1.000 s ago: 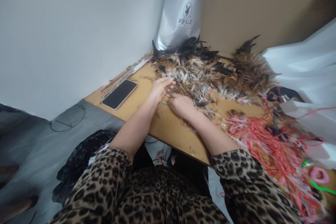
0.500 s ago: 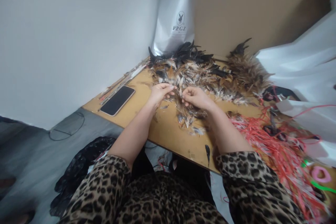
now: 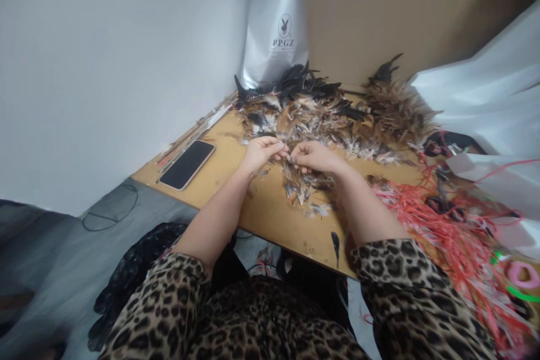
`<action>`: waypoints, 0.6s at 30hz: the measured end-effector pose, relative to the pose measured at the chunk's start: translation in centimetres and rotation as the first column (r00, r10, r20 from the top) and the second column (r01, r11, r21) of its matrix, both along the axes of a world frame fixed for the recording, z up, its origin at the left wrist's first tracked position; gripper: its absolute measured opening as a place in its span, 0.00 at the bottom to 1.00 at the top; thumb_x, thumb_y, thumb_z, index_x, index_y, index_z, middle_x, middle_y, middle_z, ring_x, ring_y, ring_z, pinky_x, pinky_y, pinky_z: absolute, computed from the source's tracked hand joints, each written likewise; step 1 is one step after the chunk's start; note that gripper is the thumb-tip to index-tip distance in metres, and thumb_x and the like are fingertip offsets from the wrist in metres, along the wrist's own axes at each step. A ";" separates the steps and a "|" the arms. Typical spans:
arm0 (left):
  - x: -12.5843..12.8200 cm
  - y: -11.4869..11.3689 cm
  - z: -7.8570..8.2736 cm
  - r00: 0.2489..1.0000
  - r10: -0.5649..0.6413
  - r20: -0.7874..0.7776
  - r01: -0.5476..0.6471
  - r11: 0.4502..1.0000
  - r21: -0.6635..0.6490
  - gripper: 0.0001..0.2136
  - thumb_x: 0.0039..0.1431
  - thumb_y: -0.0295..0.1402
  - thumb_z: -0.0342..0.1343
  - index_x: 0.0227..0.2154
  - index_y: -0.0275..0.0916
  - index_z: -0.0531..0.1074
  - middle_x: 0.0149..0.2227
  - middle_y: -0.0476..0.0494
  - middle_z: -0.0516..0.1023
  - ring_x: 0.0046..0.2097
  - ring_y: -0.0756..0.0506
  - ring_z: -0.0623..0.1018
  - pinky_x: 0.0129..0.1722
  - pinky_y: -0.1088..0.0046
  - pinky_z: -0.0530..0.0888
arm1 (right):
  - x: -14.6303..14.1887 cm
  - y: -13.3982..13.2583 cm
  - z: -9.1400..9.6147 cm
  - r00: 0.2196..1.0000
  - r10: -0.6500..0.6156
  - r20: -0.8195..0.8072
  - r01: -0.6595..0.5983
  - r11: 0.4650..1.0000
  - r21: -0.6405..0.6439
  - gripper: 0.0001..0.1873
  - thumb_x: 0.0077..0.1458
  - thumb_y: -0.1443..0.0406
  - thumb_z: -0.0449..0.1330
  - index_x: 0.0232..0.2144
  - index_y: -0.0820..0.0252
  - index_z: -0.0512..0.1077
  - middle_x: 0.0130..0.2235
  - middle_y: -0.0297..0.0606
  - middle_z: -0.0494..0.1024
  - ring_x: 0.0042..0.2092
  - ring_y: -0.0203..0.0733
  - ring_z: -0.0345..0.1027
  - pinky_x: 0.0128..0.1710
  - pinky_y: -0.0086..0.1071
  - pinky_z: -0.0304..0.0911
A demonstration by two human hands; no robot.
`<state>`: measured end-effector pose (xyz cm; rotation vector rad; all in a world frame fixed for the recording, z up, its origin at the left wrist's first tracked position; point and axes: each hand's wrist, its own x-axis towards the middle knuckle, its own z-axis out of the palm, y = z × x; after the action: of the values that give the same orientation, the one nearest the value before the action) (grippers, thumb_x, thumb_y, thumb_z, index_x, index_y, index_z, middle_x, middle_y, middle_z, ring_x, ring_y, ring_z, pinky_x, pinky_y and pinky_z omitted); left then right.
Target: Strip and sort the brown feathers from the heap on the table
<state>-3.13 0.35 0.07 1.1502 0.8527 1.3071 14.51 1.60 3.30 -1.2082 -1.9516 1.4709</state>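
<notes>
Both of my hands meet over the near edge of a loose pile of feathers [image 3: 312,118], which runs from black through brown to whitish. My left hand [image 3: 264,154] is closed in a pinch, and a brown feather [image 3: 286,121] stands up from its fingertips. Almost touching it, my right hand [image 3: 314,156] has its thumb and fingers pressed together; what they pinch is too small and blurred to make out. Below the hands, a small clump of brown and whitish feathers [image 3: 299,188] lies on the wooden table [image 3: 270,225].
A phone [image 3: 188,165] lies at the table's left. Behind the pile stands a white printed bag [image 3: 274,22]. To the right are a brown feather bunch [image 3: 396,109], tangled red strings [image 3: 439,236], scissors [image 3: 445,205] and a pink ring [image 3: 522,274]. A black plastic bag [image 3: 130,270] sits below.
My left hand has moved right, bringing the brown feather with it, and the fingertips of both hands are now closer together. The view has shifted slightly.
</notes>
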 end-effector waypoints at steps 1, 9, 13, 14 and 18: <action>-0.1 0.1 0.0 0.998 0.001 0.070 0.001 0.999 -0.036 0.08 0.44 0.32 0.62 0.26 0.31 0.73 0.28 0.43 0.78 0.26 0.54 0.75 0.25 0.82 0.70 | 0.1 0.0 0.1 0.999 -0.015 -0.036 0.015 1.000 -0.016 0.06 0.42 0.66 0.61 0.24 0.62 0.67 0.20 0.32 0.73 0.17 0.28 0.61 0.14 0.21 0.53; -0.8 0.7 0.5 0.809 0.150 0.568 0.053 0.944 -0.325 0.06 0.54 0.20 0.50 0.27 0.31 0.72 0.27 0.46 0.76 0.28 0.58 0.75 0.28 0.90 0.70 | 0.3 0.8 -1.1 0.922 -0.270 -0.276 0.299 0.951 0.071 0.14 0.39 0.59 0.64 0.27 0.63 0.71 0.17 0.29 0.69 0.17 0.27 0.56 0.15 0.22 0.50; -0.5 0.5 0.5 0.756 0.147 0.638 0.118 0.928 -0.354 0.08 0.56 0.20 0.48 0.26 0.31 0.71 0.27 0.46 0.75 0.28 0.58 0.75 0.28 0.91 0.70 | -1.4 0.3 -1.6 0.895 -0.176 -0.409 0.264 0.950 0.168 0.16 0.36 0.59 0.66 0.28 0.62 0.72 0.25 0.32 0.73 0.25 0.30 0.63 0.27 0.25 0.60; -0.4 0.5 0.5 0.760 0.131 0.636 0.126 0.931 -0.342 0.08 0.56 0.20 0.48 0.26 0.31 0.71 0.27 0.46 0.75 0.28 0.58 0.75 0.28 0.91 0.71 | -1.9 0.1 -1.7 0.883 -0.175 -0.435 0.272 0.947 0.170 0.16 0.35 0.59 0.67 0.27 0.62 0.71 0.26 0.32 0.74 0.26 0.30 0.64 0.29 0.26 0.61; -0.1 0.3 0.3 0.803 0.040 0.595 0.140 0.957 -0.252 0.07 0.54 0.20 0.49 0.27 0.31 0.72 0.27 0.47 0.75 0.28 0.58 0.75 0.28 0.89 0.71 | -3.3 -0.8 -1.8 0.811 -0.260 -0.525 0.362 0.927 0.100 0.17 0.34 0.57 0.67 0.27 0.61 0.72 0.28 0.33 0.76 0.30 0.33 0.67 0.36 0.30 0.63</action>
<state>-3.20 0.63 0.33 0.4709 0.5067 1.3382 11.25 0.83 1.51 -0.8872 -1.4225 1.2301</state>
